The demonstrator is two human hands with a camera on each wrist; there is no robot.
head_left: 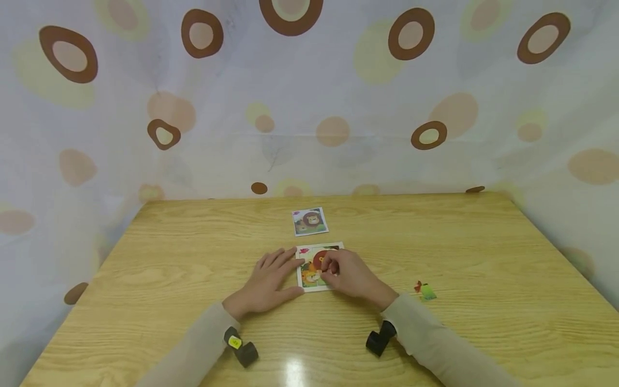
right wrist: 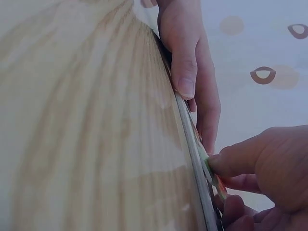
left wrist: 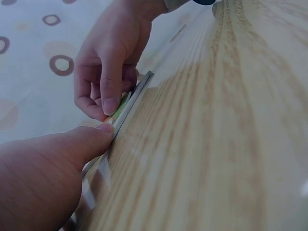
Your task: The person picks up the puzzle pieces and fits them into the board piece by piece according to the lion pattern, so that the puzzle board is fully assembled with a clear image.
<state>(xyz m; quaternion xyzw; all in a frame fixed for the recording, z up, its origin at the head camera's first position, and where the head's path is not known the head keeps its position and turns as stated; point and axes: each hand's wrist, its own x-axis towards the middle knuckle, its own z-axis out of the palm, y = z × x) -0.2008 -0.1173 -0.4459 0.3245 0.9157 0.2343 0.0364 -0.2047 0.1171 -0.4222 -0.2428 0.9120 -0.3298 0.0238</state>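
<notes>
A jigsaw puzzle with a white border [head_left: 316, 289] and a lion picture lies flat on the table, between both hands in the head view. My left hand [head_left: 268, 282] rests at its left side, fingers spread and fairly straight, fingertips and thumb at the border. Over the right part of the picture, my right hand [head_left: 352, 273] pinches a small puzzle piece [right wrist: 221, 186] between thumb and fingers. Green and orange-red show on the piece in the right wrist view, tilted close over the puzzle. The right fingers hide the part of the picture beneath them.
A lion picture card [head_left: 309, 221] lies just beyond the puzzle. To the right of my right hand are loose green and red puzzle pieces [head_left: 426, 291]. The wooden table [head_left: 184, 258] ends at a patterned cloth [head_left: 333, 166] behind and at both sides.
</notes>
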